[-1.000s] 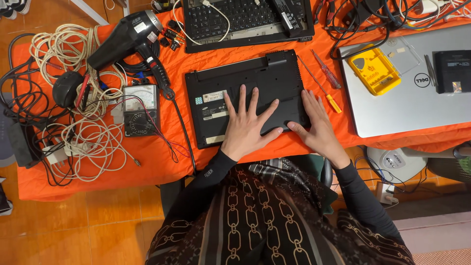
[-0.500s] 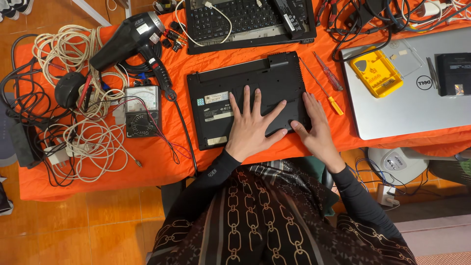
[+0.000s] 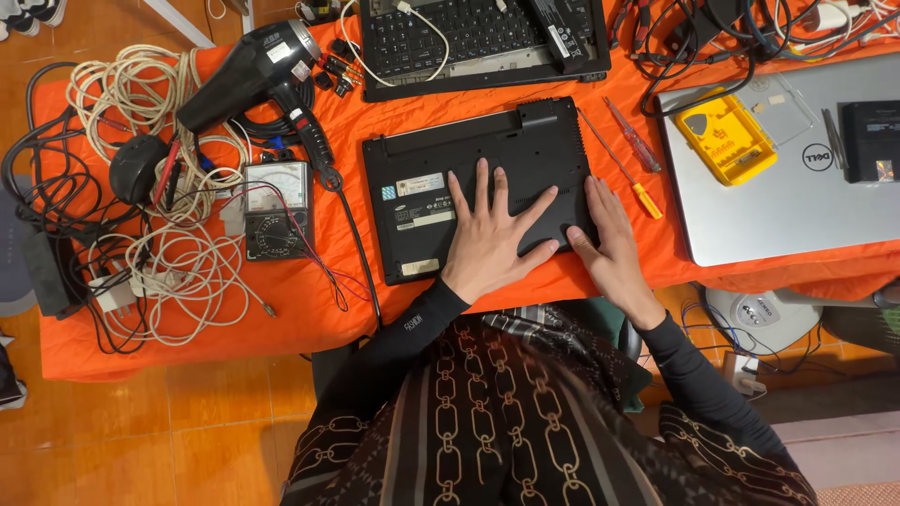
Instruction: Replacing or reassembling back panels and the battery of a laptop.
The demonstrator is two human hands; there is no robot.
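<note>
Since the laptop point(image 3: 469, 183) lies flipped, long axis left-right mid-frame, left hand point(image 3: 492, 239) presses flat on it, right hand point(image 3: 609, 239) open, grip around nothing, at its right edge.

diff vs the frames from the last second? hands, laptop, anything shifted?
Almost nothing. The left hand stays spread flat on the upturned black laptop; the right hand stays on its right edge. The laptop has not visibly moved. Nothing taken hold of or let go. Hair dryer, multimeter and screwdrivers are unchanged.
</note>
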